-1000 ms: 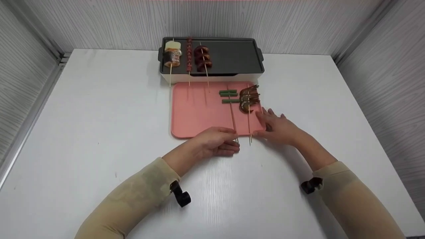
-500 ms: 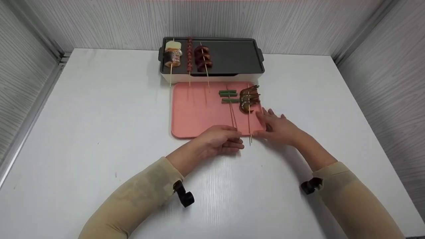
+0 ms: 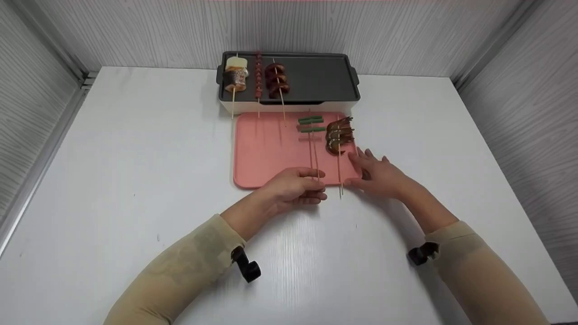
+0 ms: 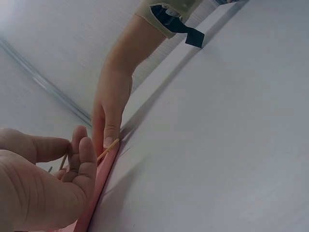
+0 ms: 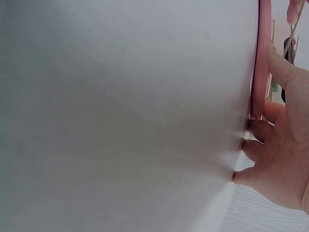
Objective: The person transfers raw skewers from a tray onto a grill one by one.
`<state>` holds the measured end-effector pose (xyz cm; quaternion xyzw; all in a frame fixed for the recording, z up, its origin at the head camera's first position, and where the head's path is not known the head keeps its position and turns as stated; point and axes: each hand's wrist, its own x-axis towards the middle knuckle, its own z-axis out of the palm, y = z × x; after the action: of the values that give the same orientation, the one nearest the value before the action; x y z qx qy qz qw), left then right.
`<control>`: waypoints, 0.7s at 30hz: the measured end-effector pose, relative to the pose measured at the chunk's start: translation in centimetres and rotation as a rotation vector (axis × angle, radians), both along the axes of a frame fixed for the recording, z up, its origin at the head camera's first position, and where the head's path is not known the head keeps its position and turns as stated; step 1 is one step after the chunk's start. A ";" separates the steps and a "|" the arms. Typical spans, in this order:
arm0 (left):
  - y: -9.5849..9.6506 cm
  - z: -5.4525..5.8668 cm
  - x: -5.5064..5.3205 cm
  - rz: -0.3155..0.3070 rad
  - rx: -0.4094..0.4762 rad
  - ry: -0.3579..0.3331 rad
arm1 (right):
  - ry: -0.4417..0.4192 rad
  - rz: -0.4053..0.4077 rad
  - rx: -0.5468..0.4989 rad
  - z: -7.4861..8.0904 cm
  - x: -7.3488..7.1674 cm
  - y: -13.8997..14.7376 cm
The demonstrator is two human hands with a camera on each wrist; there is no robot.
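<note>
Green skewer (image 3: 312, 130) has risen off the pink tray (image 3: 262, 162); its lift seems under way.
Left hand (image 3: 292, 187) pinches it; right hand (image 3: 380, 176) rests, fingers spread, against the tray's corner.

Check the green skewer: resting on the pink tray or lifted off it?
Lifted: the left hand pinches the green skewer, whose shadow lies apart on the tray.

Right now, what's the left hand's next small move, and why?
I'd probably lift the green skewer slightly higher and ease it forward toward the grill plate's bare right half: the left hand pinches its stick, its shadow falls apart from it on the pink tray, and three skewers already lie on the plate's left.
</note>
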<state>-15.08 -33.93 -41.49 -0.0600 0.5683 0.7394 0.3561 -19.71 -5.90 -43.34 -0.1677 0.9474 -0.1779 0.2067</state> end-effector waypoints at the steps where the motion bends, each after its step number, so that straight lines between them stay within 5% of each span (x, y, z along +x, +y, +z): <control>1: 0.0 0.0 0.0 -0.001 -0.002 0.004 | 0.001 0.002 -0.001 -0.1 0.0 0.0; 8: -0.1 -0.2 0.5 -0.044 -0.008 0.011 | -0.005 -0.005 0.007 0.0 -0.1 0.0; 21: -1.0 1.3 1.4 -0.158 -0.032 0.097 | 0.009 0.014 -0.011 0.1 0.1 0.0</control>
<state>-13.64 -34.95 -40.17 0.0154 0.5998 0.7017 0.3843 -19.64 -5.88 -43.29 -0.1763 0.9461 -0.1809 0.2028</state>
